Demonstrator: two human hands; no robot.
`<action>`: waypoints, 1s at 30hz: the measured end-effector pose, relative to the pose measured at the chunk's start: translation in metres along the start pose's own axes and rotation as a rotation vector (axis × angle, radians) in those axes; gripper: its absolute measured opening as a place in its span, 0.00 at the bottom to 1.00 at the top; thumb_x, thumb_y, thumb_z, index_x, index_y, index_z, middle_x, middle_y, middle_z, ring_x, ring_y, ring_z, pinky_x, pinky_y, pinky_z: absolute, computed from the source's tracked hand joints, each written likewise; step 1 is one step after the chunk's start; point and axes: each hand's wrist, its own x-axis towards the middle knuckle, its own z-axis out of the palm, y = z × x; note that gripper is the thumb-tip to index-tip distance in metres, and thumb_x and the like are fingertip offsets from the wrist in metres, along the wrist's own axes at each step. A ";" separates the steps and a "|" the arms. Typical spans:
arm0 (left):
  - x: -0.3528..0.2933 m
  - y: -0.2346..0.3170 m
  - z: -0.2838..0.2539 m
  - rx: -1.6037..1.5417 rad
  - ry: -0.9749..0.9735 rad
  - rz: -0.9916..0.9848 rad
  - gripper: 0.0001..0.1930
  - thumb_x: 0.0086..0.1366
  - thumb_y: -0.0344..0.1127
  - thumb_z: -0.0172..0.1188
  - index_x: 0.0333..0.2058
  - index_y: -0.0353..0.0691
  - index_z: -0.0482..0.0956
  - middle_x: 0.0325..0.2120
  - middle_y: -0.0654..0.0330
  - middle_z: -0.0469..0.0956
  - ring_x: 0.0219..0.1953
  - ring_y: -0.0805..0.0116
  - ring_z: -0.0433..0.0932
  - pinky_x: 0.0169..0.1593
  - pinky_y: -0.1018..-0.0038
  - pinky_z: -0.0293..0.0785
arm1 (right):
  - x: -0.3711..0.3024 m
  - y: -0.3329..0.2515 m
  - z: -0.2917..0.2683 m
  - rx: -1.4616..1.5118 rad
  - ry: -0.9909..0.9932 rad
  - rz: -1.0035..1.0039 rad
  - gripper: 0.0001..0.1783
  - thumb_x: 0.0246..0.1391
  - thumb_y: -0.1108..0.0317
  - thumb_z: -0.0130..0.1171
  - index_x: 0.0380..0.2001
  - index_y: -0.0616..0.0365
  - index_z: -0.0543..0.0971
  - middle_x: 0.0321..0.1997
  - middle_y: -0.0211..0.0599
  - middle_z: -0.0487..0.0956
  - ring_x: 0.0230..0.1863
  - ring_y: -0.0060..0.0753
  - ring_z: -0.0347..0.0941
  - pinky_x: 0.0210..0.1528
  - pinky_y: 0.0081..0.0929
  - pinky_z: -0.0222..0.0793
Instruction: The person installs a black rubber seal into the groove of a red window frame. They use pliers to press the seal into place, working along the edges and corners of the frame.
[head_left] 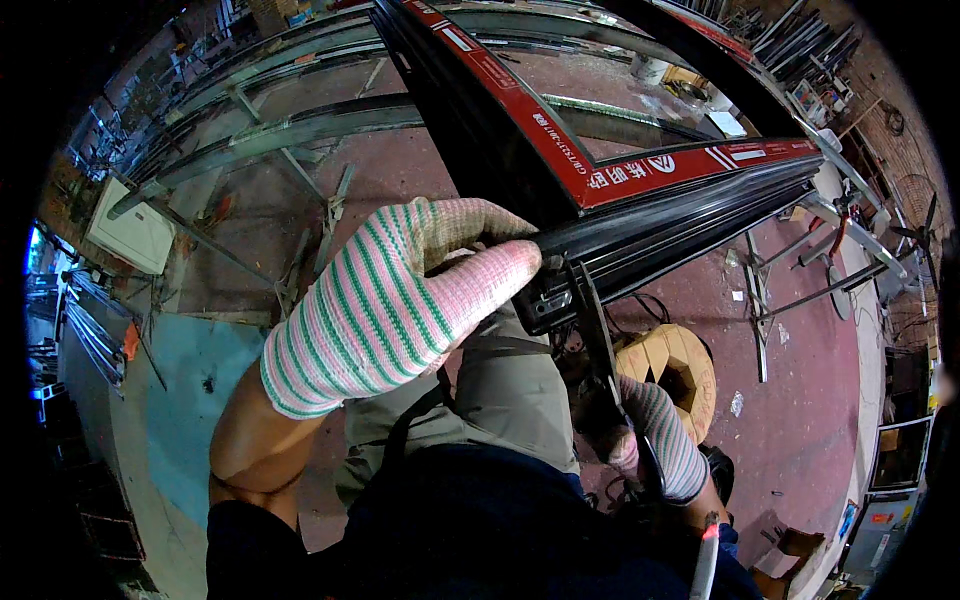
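My left hand [370, 290], in a pink and white glove with green stripes, pinches the end of a black rubber-like strip [620, 225] at the near corner of a black metal frame [560, 285]. Red printed film covers the frame's upper face. Below and to the right, my right hand [665, 440] wears a similar glove and is closed around a long dark tool that looks like scissors [598, 335]. Its blades point up to the frame's corner, close beside my left thumb. My right fingers partly hide the handles.
Long metal rails [270, 135] on stands cross behind the frame. A ring-shaped tan roll [690, 365] lies on the reddish floor [800, 400] beside my legs. A white panel [130, 228] leans at the left. Metal stands [757, 310] and loose bars are on the right.
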 end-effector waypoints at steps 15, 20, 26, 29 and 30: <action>-0.004 0.001 0.000 0.050 0.001 0.045 0.17 0.68 0.41 0.56 0.44 0.32 0.82 0.30 0.59 0.83 0.34 0.75 0.81 0.39 0.78 0.76 | 0.007 -0.001 0.003 -0.039 0.047 -0.080 0.31 0.53 0.44 0.65 0.38 0.67 0.74 0.26 0.43 0.75 0.28 0.31 0.68 0.34 0.32 0.69; -0.003 0.002 0.000 0.031 0.001 0.027 0.16 0.68 0.40 0.56 0.44 0.33 0.82 0.30 0.59 0.83 0.34 0.74 0.81 0.39 0.79 0.77 | 0.012 0.009 0.005 0.020 0.094 -0.153 0.34 0.53 0.41 0.65 0.39 0.67 0.75 0.26 0.43 0.75 0.27 0.34 0.68 0.33 0.32 0.69; -0.003 0.001 0.000 -0.023 0.008 0.001 0.14 0.67 0.39 0.57 0.45 0.34 0.81 0.25 0.64 0.80 0.27 0.79 0.75 0.32 0.81 0.70 | 0.011 0.009 0.006 0.093 0.090 -0.149 0.33 0.53 0.41 0.66 0.38 0.66 0.75 0.27 0.42 0.75 0.27 0.31 0.68 0.33 0.30 0.69; -0.001 0.001 0.003 -0.029 0.030 -0.044 0.12 0.67 0.37 0.58 0.44 0.37 0.80 0.15 0.74 0.72 0.12 0.88 0.63 0.15 0.85 0.54 | 0.011 0.009 0.007 0.102 0.117 -0.166 0.32 0.53 0.42 0.67 0.37 0.66 0.75 0.27 0.41 0.75 0.27 0.30 0.69 0.32 0.29 0.69; -0.001 0.002 0.004 -0.021 0.032 -0.048 0.11 0.67 0.37 0.58 0.44 0.37 0.81 0.14 0.74 0.72 0.11 0.88 0.63 0.15 0.85 0.54 | 0.011 0.008 0.008 0.109 0.128 -0.164 0.32 0.53 0.42 0.67 0.37 0.66 0.76 0.27 0.40 0.75 0.27 0.30 0.69 0.32 0.28 0.69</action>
